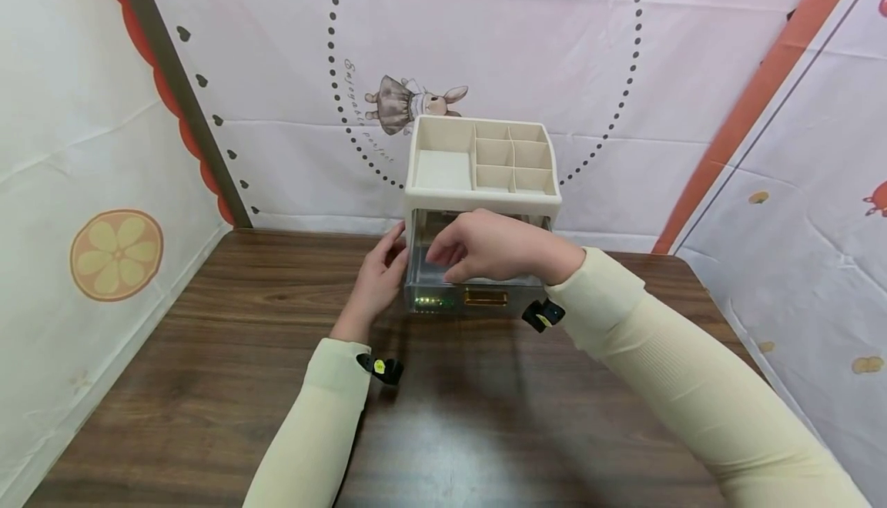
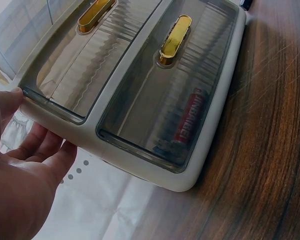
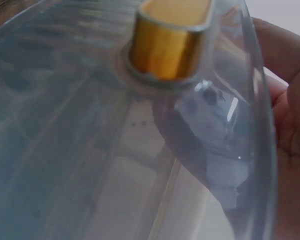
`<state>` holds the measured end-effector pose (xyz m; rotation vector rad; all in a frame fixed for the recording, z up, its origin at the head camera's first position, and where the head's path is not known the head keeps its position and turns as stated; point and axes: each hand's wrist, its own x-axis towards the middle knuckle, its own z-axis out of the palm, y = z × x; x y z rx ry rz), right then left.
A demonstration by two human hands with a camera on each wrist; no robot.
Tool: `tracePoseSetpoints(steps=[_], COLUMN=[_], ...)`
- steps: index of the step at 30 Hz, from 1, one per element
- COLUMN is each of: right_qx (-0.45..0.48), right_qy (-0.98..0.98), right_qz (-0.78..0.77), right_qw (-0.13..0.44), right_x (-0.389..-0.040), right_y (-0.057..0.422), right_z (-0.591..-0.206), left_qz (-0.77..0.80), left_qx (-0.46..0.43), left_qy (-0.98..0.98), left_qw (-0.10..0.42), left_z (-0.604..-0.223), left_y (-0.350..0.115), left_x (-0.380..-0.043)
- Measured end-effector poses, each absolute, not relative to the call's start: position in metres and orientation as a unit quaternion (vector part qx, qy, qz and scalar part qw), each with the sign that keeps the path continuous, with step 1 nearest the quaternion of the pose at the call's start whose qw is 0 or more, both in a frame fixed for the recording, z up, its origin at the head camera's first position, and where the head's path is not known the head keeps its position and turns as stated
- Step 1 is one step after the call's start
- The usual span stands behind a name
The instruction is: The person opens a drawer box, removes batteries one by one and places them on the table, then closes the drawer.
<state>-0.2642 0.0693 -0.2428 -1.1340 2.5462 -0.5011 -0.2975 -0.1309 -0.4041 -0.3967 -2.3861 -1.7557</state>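
Observation:
A desktop organizer with clear drawers [image 1: 483,200] stands at the back of the table, cream-coloured, with a compartmented top. Its top drawer [image 1: 509,300], with a gold handle [image 3: 165,47], is pulled out. My right hand [image 1: 485,246] hangs over this drawer with bent fingers and a gap between thumb and fingers; nothing shows in them. In the right wrist view part of that hand [image 3: 292,100] appears beyond the clear drawer wall. My left hand [image 1: 377,281] rests against the organizer's left side, its fingertips [image 2: 65,152] touching the cream frame [image 2: 92,135].
Two lower drawers with gold handles [image 2: 175,37] are closed. Through the lowest drawer's front a red lettered item [image 2: 191,115] is visible. A printed cloth [image 1: 291,69] hangs close behind the organizer and at both sides of the wooden table [image 1: 277,277].

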Motion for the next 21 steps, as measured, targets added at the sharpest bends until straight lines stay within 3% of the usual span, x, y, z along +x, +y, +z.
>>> tracePoseSetpoints(steps=[14, 21], right_qx=[-0.385, -0.393], right_qy=[0.885, 0.886], right_qz=[-0.146, -0.111], right_qw=[0.217, 0.221], right_x=[-0.273, -0.278], right_y=[0.052, 0.048], right_z=[-0.244, -0.248], left_qz=[-0.584, -0.583], left_qx=[-0.13, -0.133], left_qy=[-0.796, -0.797], left_qw=[0.085, 0.089], left_z=[-0.417, -0.416], left_y=[-0.133, -0.133], left_x=[-0.306, -0.306])
